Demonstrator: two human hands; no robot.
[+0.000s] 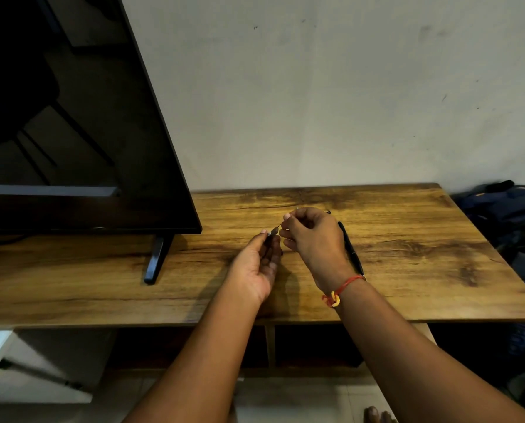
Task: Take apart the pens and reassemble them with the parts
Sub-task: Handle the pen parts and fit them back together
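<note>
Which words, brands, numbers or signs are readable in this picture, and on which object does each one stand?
No text can be read in this picture.
television: no legible brand or label.
black pen: no print visible.
thin pen part, pinched by the left hand and right hand: too small to tell.
backpack: patches blurred, unreadable.
</note>
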